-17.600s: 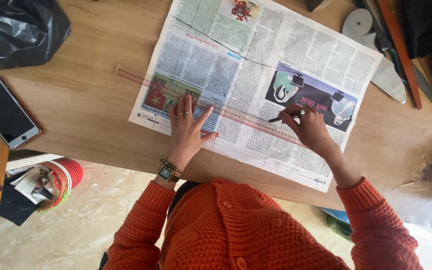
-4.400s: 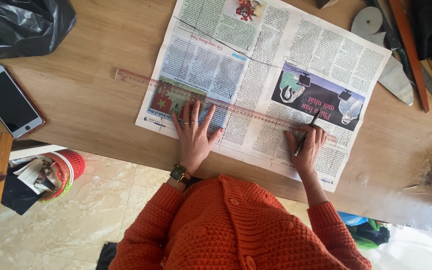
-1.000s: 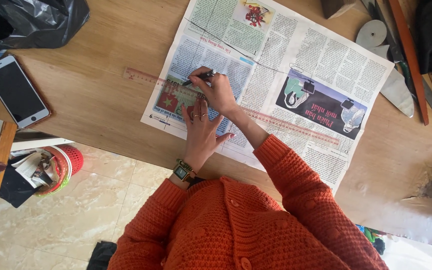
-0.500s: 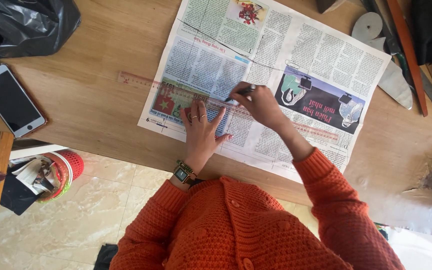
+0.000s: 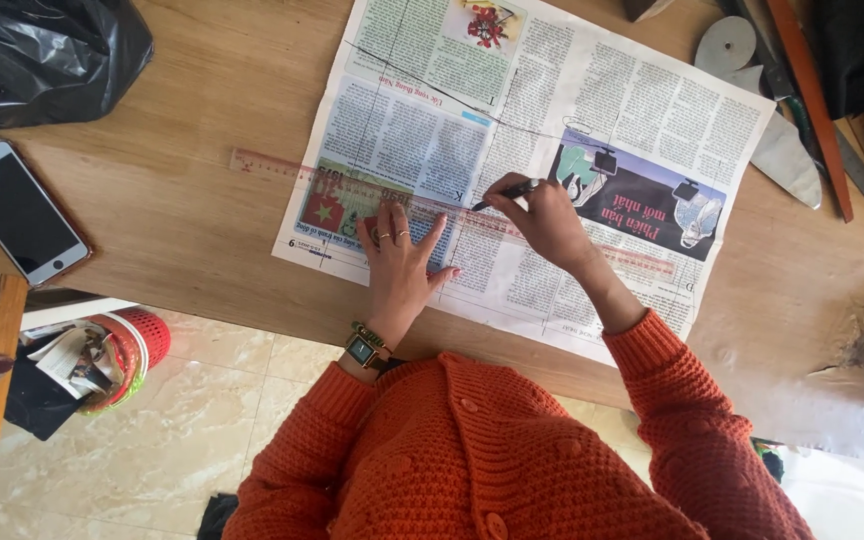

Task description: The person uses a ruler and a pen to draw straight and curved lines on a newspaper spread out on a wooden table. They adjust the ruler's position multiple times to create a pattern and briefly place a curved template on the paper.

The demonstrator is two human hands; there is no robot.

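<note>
A newspaper sheet (image 5: 592, 110) lies spread flat on the wooden table (image 5: 162, 210). Across it runs a long clear ruler (image 5: 272, 166), slanting from the left down to the right. My left hand (image 5: 402, 262) presses flat on the ruler and paper, fingers spread, with rings and a wristwatch. My right hand (image 5: 537, 215) grips a dark pen (image 5: 508, 191) whose tip touches the paper at the ruler's upper edge, just right of my left hand. Thin drawn lines cross the upper part of the sheet.
A smartphone (image 5: 20, 213) lies at the table's left edge, with a black plastic bag (image 5: 42, 50) behind it. A grey disc (image 5: 724, 44) and long tools (image 5: 807, 100) sit at the far right. A red basket (image 5: 117, 355) stands on the tiled floor.
My right hand with the pen has slid rightward along the ruler's edge since a second ago. My left hand stays pressed on the ruler.
</note>
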